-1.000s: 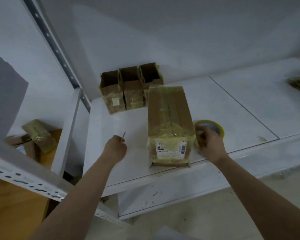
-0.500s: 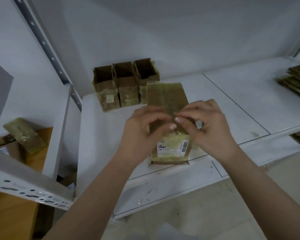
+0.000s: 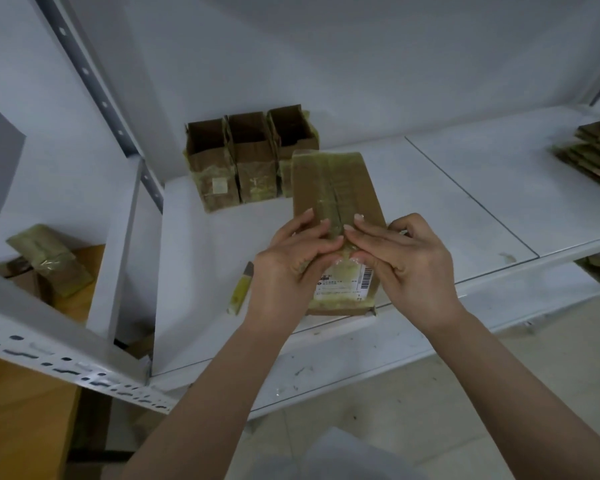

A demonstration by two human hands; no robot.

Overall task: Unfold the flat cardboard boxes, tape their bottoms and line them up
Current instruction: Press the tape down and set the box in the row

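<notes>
**Both hands on the taped box**

While three open-topped boxes (image 3: 253,157) stand in a row at the far left of the white shelf (image 3: 447,209), the left hand (image 3: 291,268) and right hand (image 3: 406,261) press extended fingers on the upturned box (image 3: 336,188) near the front edge. Its white barcode label (image 3: 343,285) is unreadable. Flat boxes (image 3: 596,150) lie far right.

At frame centre both hands meet on an upturned cardboard box (image 3: 336,188) on the white shelf (image 3: 447,202): left hand (image 3: 293,261) and right hand (image 3: 400,258) press fingertips along its taped seam. Three open boxes (image 3: 253,157) stand behind.
</notes>
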